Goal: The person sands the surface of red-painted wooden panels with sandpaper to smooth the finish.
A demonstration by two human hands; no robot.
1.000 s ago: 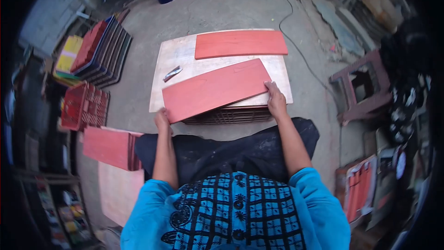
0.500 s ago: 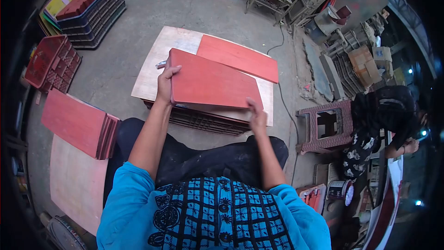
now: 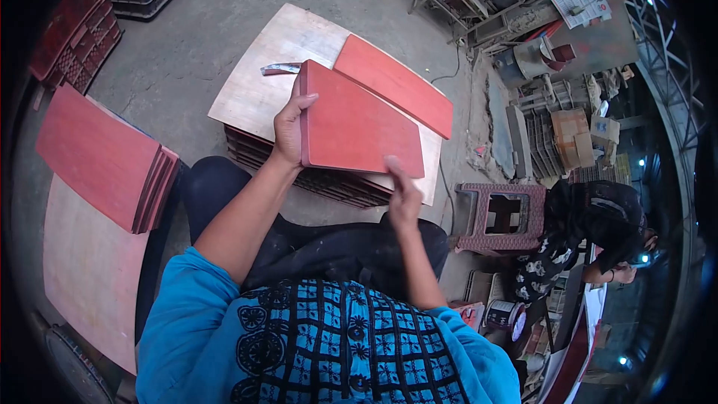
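My left hand (image 3: 290,131) grips a red-painted board (image 3: 363,123) by its left edge, thumb on the upper face, other fingers behind it. The board is tilted above a pale wooden panel. At its near edge, toward the right corner, my right hand (image 3: 404,198) touches it with curled fingers, one fingertip on the red face; whatever these fingers pinch, if anything, is hidden. Beyond lies a second red board (image 3: 396,84), flat on the pale panel (image 3: 258,67). A small shiny strip (image 3: 281,69) rests on the panel, left of the held board.
Dark crates (image 3: 250,148) support the panel. To my left, stacked red boards (image 3: 97,153) sit on another pale panel (image 3: 90,269). Red crates (image 3: 75,34) stand farther left. At right are a plastic stool (image 3: 501,217) and a person in dark clothing (image 3: 598,209).
My view has turned and shifted. My right hand has slid leftward along the board's near edge, away from the corner. My left hand keeps its hold on the board.
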